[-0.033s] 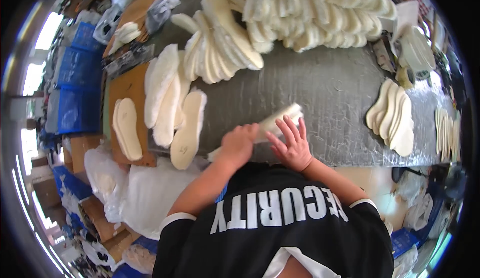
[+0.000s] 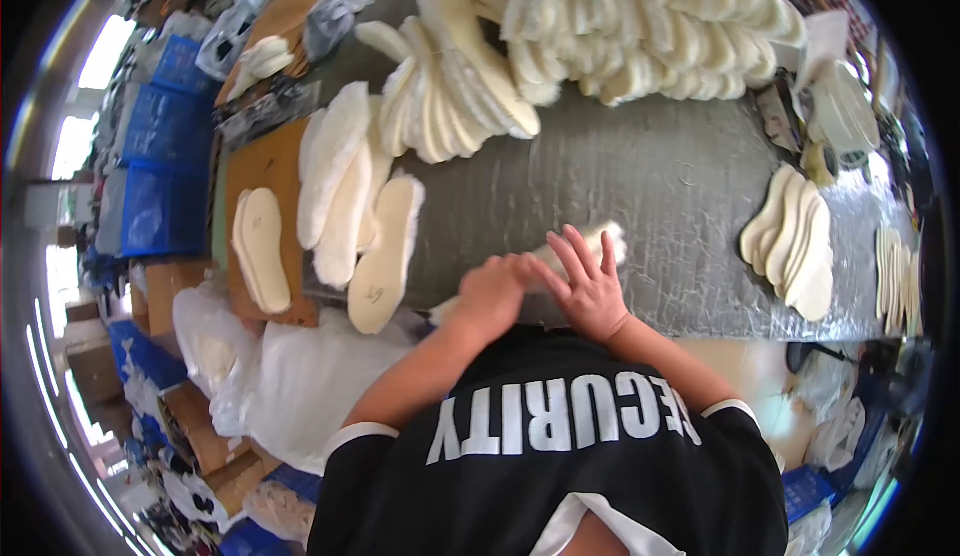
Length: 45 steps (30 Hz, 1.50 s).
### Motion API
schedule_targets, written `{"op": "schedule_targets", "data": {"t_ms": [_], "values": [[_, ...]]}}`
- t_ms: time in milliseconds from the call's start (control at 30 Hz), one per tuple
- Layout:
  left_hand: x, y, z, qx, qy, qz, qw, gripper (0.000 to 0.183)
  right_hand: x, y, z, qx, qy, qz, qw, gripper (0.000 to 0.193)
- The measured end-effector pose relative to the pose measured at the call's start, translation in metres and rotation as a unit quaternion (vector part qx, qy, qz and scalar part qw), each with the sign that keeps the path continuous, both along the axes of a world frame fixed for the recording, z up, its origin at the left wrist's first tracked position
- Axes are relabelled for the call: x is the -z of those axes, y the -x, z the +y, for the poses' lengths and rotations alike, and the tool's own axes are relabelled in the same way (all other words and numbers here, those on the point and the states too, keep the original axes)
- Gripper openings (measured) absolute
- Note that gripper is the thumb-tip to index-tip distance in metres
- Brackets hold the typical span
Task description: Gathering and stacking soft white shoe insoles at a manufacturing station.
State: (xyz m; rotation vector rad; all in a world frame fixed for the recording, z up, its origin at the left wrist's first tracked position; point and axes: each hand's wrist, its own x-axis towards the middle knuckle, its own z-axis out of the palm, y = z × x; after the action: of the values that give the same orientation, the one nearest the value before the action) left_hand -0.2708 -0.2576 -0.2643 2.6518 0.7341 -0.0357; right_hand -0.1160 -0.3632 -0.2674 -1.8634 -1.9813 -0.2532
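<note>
A cream fleece insole (image 2: 612, 240) lies slanted on the table's near edge, its middle covered by my hands. My left hand (image 2: 492, 298) is closed over it, knuckles up, with the other end of the insole showing past the wrist. Fingers spread, my right hand (image 2: 590, 294) rests over the fluffy end, and its thumb side meets the left fingertips. To the left, a single insole (image 2: 388, 256) with a handwritten mark lies beside several fleecy insoles (image 2: 340, 176). A pair of flat insoles (image 2: 262, 251) sits on a brown board (image 2: 270, 161).
A large pile of fleece insoles (image 2: 640, 36) covers the far side of the grey table (image 2: 580, 166), with a fanned stack (image 2: 450, 86) at its left. More insoles (image 2: 790, 241) lie at the right. Blue crates (image 2: 165, 171) stand beyond the left edge, above white plastic bags (image 2: 310, 386).
My left hand has slid right along the insole, up against my right hand. The whole view has shifted slightly.
</note>
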Motion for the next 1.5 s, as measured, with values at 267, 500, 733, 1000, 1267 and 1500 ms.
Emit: {"op": "schedule_targets", "data": {"t_ms": [267,500,733,1000,1267,1500], "values": [[0.010,0.095,0.059,-0.288,-0.117,0.074,0.948,0.050,0.001,-0.005,0.018,-0.068,0.142,-0.004,0.988,0.006],[0.002,0.126,0.076,-0.378,0.155,-0.013,0.913,0.033,0.006,-0.010,0.010,-0.100,0.111,0.028,0.988,0.007],[0.004,0.081,0.089,0.048,-0.151,-0.006,0.987,0.048,-0.002,-0.011,-0.014,-0.089,0.131,0.025,0.987,0.008],[0.015,-0.006,0.108,0.111,-0.111,-0.046,0.987,0.028,0.006,-0.004,-0.027,-0.089,0.109,0.025,0.990,0.012],[0.006,-0.001,0.008,0.066,0.046,-0.060,0.995,0.035,0.013,-0.004,-0.016,-0.082,0.025,0.002,0.996,0.015],[-0.010,0.017,0.005,0.048,0.097,-0.094,0.990,0.024,0.003,-0.005,-0.003,-0.103,0.056,-0.006,0.993,0.013]]}}
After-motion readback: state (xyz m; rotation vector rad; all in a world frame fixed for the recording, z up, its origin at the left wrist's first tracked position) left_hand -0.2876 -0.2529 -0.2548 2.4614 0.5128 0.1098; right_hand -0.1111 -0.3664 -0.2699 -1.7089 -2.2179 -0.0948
